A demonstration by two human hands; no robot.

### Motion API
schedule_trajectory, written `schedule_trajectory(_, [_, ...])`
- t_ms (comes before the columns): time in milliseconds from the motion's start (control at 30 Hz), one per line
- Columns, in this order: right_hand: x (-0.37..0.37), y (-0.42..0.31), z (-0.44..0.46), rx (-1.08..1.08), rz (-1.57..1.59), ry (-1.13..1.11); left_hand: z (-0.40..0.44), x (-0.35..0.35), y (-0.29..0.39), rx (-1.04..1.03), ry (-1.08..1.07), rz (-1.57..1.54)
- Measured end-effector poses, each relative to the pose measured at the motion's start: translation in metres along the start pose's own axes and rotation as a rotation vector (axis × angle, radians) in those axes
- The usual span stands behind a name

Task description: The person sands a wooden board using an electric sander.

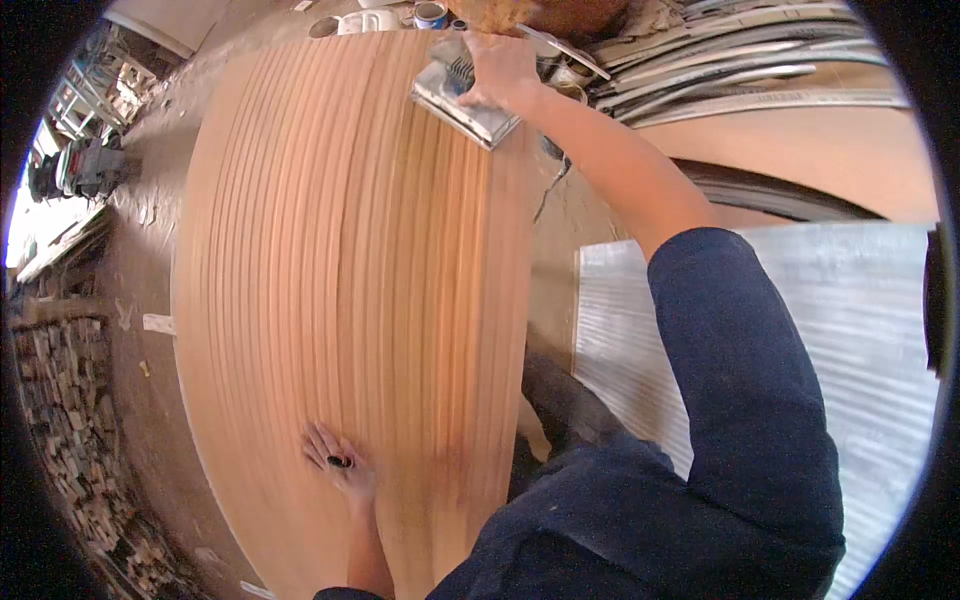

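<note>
A large wooden panel (340, 250) with long parallel stripes fills the middle of the view. Near its far right corner, my right hand (500, 75) is closed on a power sander (465, 105), whose flat base rests on the wood. Part of the sander is hidden under my fingers. Much nearer to me, my left hand (338, 462) lies on the panel with its fingers spread, and a small black object (340, 461) shows on or at the fingers; I cannot make out what it is.
Cans and a white container (368, 21) stand beyond the panel's far edge. Long thin strips (740, 60) are piled at the upper right, above a silvery ribbed sheet (620, 330). Wood pieces (75, 420) are stacked at the left. A dark cord (552, 190) hangs beside the panel.
</note>
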State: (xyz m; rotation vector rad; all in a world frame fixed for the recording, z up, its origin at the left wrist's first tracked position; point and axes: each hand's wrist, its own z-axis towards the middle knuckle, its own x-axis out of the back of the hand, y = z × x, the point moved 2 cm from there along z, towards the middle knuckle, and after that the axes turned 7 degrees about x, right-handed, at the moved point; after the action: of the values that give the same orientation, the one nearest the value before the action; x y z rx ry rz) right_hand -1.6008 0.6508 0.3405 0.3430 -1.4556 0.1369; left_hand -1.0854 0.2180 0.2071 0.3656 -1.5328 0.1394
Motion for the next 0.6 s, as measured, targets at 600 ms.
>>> schedule_trajectory(600, [-0.021, 0.098, 0.052, -0.527, 0.215, -0.164, 0.002, 0.018, 0.008, 0.013, -0.061, 0.037])
